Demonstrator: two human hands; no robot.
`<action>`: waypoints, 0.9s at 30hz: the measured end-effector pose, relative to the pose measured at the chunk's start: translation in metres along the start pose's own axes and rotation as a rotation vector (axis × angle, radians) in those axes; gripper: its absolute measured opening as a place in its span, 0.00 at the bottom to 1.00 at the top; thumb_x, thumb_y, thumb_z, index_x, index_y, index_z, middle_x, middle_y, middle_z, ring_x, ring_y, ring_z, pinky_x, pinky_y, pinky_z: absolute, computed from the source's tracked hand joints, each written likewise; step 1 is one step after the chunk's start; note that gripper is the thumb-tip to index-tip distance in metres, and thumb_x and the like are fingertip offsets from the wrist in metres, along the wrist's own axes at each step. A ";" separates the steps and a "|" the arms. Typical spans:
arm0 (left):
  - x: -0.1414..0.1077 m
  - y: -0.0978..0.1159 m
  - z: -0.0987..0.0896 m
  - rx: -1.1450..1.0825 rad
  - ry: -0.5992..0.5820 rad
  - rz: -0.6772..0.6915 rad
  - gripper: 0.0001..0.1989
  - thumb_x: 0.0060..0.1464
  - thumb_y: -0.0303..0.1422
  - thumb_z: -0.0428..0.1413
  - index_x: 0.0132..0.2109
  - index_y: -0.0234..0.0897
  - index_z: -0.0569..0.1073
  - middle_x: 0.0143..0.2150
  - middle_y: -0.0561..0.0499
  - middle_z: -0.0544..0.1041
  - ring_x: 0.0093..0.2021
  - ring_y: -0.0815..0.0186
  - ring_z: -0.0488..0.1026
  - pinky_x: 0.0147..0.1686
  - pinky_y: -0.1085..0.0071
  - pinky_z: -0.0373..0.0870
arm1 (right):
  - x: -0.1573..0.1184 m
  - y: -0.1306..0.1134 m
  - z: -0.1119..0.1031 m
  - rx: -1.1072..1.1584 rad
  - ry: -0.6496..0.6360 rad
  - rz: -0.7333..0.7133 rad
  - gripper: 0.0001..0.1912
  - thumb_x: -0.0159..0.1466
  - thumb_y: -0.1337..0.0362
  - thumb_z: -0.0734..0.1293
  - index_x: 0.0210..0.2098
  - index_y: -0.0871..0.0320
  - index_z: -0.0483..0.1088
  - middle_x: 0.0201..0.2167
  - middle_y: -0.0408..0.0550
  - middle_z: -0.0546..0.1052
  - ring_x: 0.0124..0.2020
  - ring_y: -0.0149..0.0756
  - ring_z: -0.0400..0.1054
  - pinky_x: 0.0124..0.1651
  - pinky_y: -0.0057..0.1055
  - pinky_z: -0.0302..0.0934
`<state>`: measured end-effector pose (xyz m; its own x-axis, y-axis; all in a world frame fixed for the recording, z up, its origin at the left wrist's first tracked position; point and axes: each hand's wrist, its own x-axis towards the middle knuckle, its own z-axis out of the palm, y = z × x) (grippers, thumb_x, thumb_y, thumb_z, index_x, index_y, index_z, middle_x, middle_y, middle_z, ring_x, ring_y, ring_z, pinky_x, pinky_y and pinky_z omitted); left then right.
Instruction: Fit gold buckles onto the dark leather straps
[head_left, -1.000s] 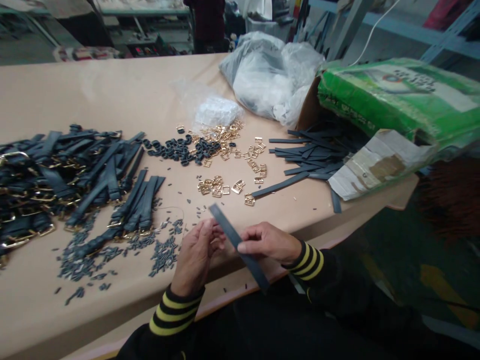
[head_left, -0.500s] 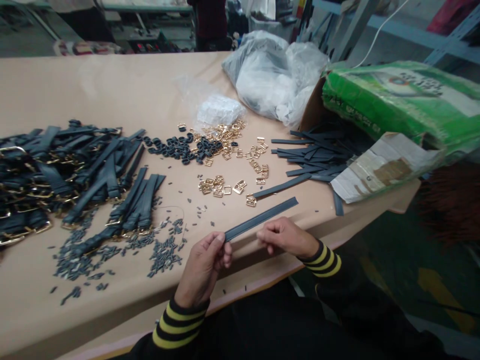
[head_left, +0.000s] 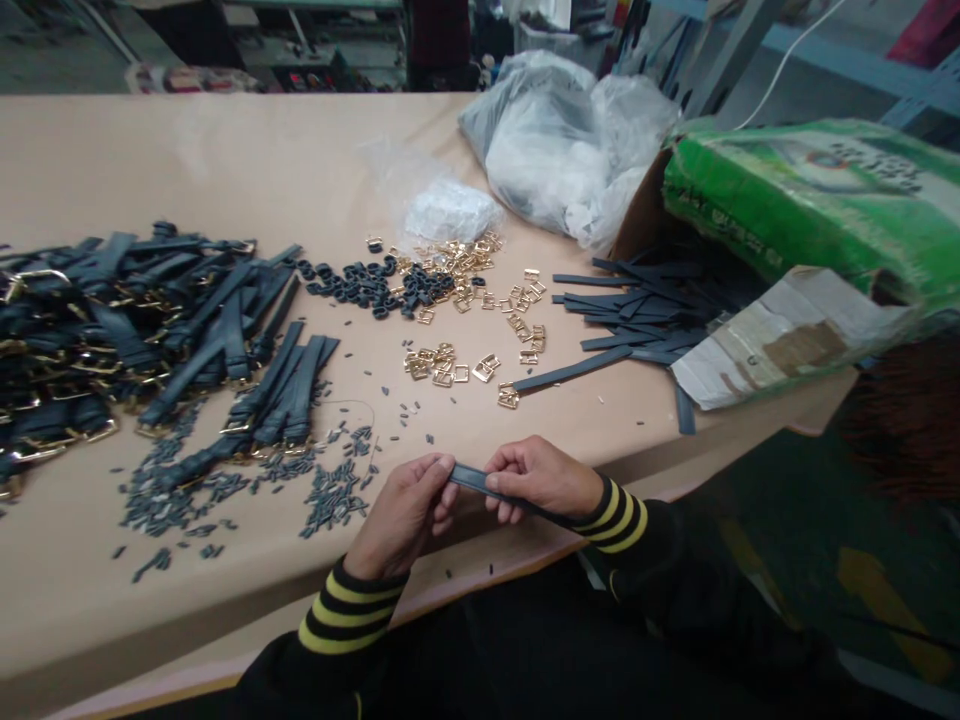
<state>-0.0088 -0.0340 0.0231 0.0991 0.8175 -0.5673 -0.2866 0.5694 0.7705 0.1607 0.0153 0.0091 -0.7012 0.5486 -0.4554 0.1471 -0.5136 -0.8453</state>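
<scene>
A dark blue strap (head_left: 471, 478) spans the gap between my hands at the table's front edge. My left hand (head_left: 405, 508) pinches its left end between thumb and fingers. My right hand (head_left: 538, 480) is closed round it further along, and the strap's other part runs under that hand toward the cuff. Beyond my hands lie gold buckles (head_left: 442, 366). One more strap (head_left: 574, 372) has its end at a gold buckle (head_left: 508, 396). Small dark pieces (head_left: 334, 498) are scattered left of my left hand.
Finished-looking straps with buckles (head_left: 202, 340) are heaped at the left. Dark loops (head_left: 375, 285) lie mid-table beside a plastic bag (head_left: 454, 212). A green box (head_left: 795, 200) with loose straps (head_left: 637, 305) stands at the right, near a large clear bag (head_left: 555, 150).
My right hand has moved left and closed on the strap. The strap's free end, which pointed up and right, now lies down under my right hand. The view has shifted slightly.
</scene>
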 end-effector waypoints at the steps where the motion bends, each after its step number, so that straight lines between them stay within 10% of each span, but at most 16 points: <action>1: 0.000 0.000 0.001 0.000 0.009 0.003 0.17 0.48 0.41 0.55 0.22 0.34 0.62 0.15 0.59 0.59 0.14 0.78 0.52 0.12 0.81 0.51 | 0.000 0.001 0.000 0.031 0.001 0.000 0.14 0.55 0.57 0.67 0.30 0.63 0.64 0.22 0.43 0.73 0.19 0.24 0.68 0.21 0.20 0.63; 10: 0.004 -0.001 0.000 0.050 0.028 0.065 0.17 0.49 0.42 0.54 0.22 0.35 0.61 0.12 0.61 0.57 0.11 0.79 0.47 0.09 0.82 0.47 | 0.002 0.001 0.005 0.029 -0.052 -0.035 0.10 0.56 0.62 0.64 0.33 0.61 0.60 0.26 0.45 0.73 0.22 0.27 0.68 0.23 0.23 0.61; 16: -0.001 -0.001 0.001 0.065 0.115 0.186 0.14 0.49 0.41 0.54 0.33 0.33 0.68 0.20 0.58 0.64 0.16 0.78 0.55 0.13 0.82 0.53 | -0.003 -0.005 0.017 -0.733 0.379 -0.346 0.05 0.56 0.71 0.61 0.32 0.58 0.64 0.27 0.43 0.71 0.29 0.31 0.65 0.35 0.28 0.58; 27: 0.004 -0.007 -0.005 0.292 0.194 0.272 0.14 0.49 0.38 0.52 0.42 0.36 0.61 0.18 0.61 0.65 0.15 0.75 0.60 0.15 0.80 0.56 | -0.001 -0.003 0.011 -0.642 0.313 -0.316 0.09 0.54 0.68 0.65 0.37 0.61 0.67 0.28 0.42 0.70 0.28 0.28 0.62 0.32 0.24 0.56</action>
<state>-0.0106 -0.0350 0.0138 -0.1314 0.9256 -0.3551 0.0069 0.3590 0.9333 0.1532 0.0095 0.0155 -0.5617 0.8149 -0.1429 0.4149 0.1280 -0.9008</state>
